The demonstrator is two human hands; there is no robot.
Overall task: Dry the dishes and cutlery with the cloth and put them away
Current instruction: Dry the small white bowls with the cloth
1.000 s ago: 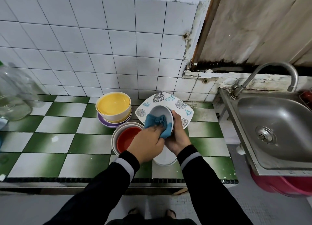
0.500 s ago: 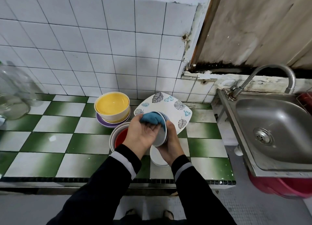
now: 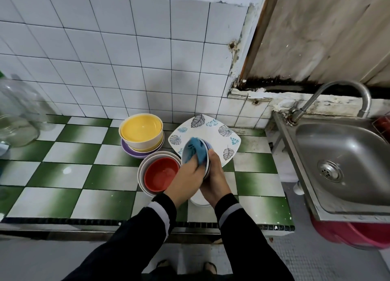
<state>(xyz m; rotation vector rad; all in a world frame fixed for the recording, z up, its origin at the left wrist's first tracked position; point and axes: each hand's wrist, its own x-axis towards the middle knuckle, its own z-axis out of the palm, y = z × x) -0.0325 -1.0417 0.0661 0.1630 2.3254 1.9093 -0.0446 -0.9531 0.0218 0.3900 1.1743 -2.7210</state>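
At the far left edge of the green-and-white chequered tile counter [image 3: 63, 175], a clear glass jar [image 3: 14, 116]. Near the middle of the back edge, a yellow-lined cream bowl [image 3: 141, 130] stacked on a purple dish [image 3: 130, 151]; just in front, a red-lined bowl [image 3: 161, 174] nested in white ones. Toward the front right: grips a crumpled blue cloth [image 3: 198, 149] in the curled left hand [image 3: 185, 181], pressing it into a small white bowl [image 3: 185, 155] tilted on edge; clasps that bowl from behind with the right hand [image 3: 213, 179]. Behind, a white square leaf-print plate [image 3: 211, 128]. Past the right edge, a steel sink [image 3: 348, 164].

Home kitchen, tiled counter [image 3: 73, 152], steel sink [image 3: 346, 166], tap [image 3: 337, 90], stacked bowls [image 3: 143, 133]
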